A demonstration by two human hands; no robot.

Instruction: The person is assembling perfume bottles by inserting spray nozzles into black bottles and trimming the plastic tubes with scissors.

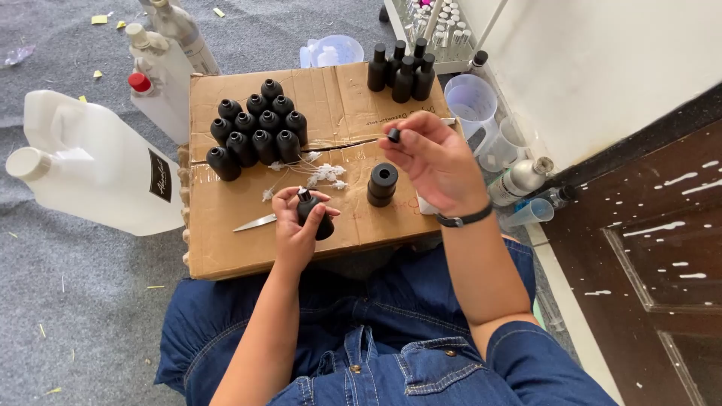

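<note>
My left hand (295,229) grips a small black bottle (314,216) over the front of a flat cardboard sheet (226,248); a light plug sits in its neck. My right hand (432,162) is raised above the sheet's right side and pinches a small black cap (393,134) between its fingertips. A black wristband circles that wrist. Between the hands stands a short black open-topped bottle (382,184). Thin white dried sprigs (320,173) lie on the cardboard just beyond my left hand.
Several uncapped black bottles (256,131) cluster at the sheet's back left, several capped ones (402,71) at the back right. A metal blade (254,222) lies left of my hand. Large white jugs (98,177) sit left; clear measuring cups (472,101) and a silver bottle (519,180) right.
</note>
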